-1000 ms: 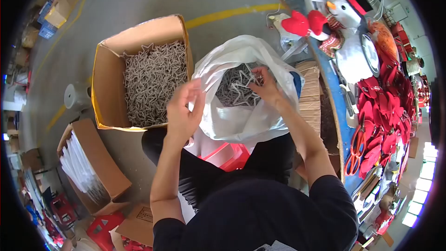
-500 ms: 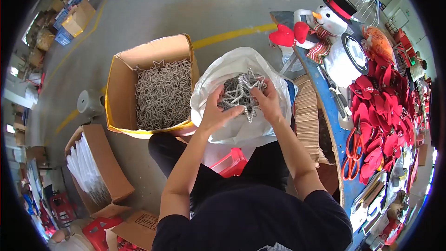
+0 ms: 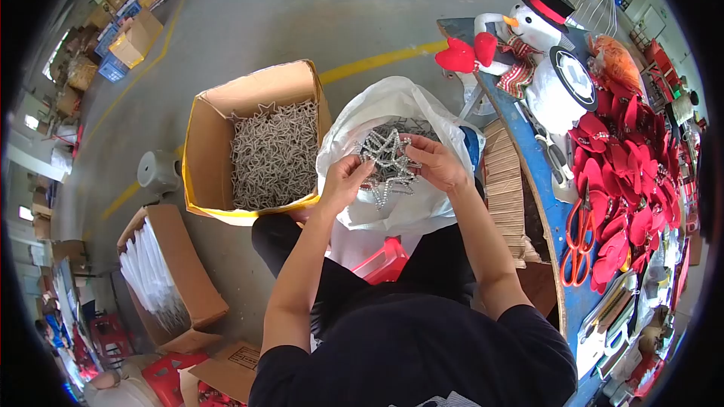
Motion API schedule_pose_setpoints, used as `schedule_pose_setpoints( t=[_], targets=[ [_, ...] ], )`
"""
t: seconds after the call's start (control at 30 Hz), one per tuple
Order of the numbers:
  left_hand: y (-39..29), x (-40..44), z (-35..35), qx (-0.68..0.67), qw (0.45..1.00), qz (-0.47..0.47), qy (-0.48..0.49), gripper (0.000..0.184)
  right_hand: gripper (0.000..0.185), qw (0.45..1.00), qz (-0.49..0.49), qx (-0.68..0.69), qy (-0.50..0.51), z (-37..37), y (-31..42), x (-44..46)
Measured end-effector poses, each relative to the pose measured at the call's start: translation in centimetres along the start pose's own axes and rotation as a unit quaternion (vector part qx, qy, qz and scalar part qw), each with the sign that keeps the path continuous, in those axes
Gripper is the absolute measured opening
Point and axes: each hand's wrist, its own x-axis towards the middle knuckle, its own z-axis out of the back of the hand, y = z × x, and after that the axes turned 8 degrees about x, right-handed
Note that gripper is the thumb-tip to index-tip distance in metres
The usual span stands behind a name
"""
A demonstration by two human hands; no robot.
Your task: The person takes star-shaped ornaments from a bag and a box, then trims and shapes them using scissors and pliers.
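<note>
The left hand (image 3: 343,185) and right hand (image 3: 443,169) grip a seemingly tangled star cluster (image 3: 388,152) in their fingers over the bag (image 3: 392,217), loose stars (image 3: 411,126) remaining inside its far rim, while the box (image 3: 207,154) beside its left edge is part-filled.

2 hands (image 3: 346,184). 1 white bag (image 3: 411,215). Stars (image 3: 275,157): lots, can't count 'em. 1 big box (image 3: 210,143) w/ stars, 1 box (image 3: 181,265) w/ white stuff. 1 blue table (image 3: 555,215). 1 snowman (image 3: 532,29) w/ 2 red mitts (image 3: 455,56) & 1 blk hat (image 3: 548,4). 1 pr. orange scissors (image 3: 579,249).
</note>
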Motion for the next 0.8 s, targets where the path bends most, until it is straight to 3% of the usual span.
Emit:
schedule_pose_setpoints(
  t=[0.03,0.1,0.17,0.3,0.43,0.53,0.6,0.73,0.8],
  targets=[
    [0.0,0.0,-0.1,-0.015,1.000,-0.003,-0.002,0.024,0.038,1.000,0.006,0.009,-0.019,0.0,-0.2,0.1],
    [-0.3,-0.2,0.0,0.132,0.989,-0.055,-0.040,0.023,0.036,0.998,0.017,0.024,-0.058,-0.2,-0.5,0.2],
    [-0.7,-0.4,-0.3,0.244,0.958,-0.123,-0.085,0.020,0.030,0.994,0.049,-0.050,-0.081,-0.7,-0.7,0.0],
    [-0.9,-0.6,-0.8,0.373,0.875,-0.255,-0.175,0.014,0.022,0.990,0.069,-0.088,-0.085,-2.8,-0.7,-0.8],
    [-1.9,-0.8,-0.4,0.440,0.772,-0.380,-0.256,0.022,0.020,0.979,0.109,-0.127,-0.114,-3.9,-0.6,-1.5],
    [-1.1,-0.8,0.0,0.376,0.829,-0.341,-0.236,0.023,0.020,0.974,0.135,-0.110,-0.144,-4.2,-0.9,-1.6],
    [-1.3,-1.1,-0.1,0.352,0.837,-0.360,-0.214,0.023,0.020,0.969,0.151,-0.089,-0.174,-4.0,-1.4,-1.1],
    [-2.9,-2.6,-0.2,0.318,0.879,-0.332,-0.129,0.019,0.022,0.938,0.226,-0.163,-0.205,-3.5,-2.4,0.0],
    [-2.6,-2.6,-0.3,0.261,0.901,-0.312,-0.153,0.016,0.023,0.926,0.245,-0.201,-0.206,-3.7,-2.5,0.0]
  ],
)
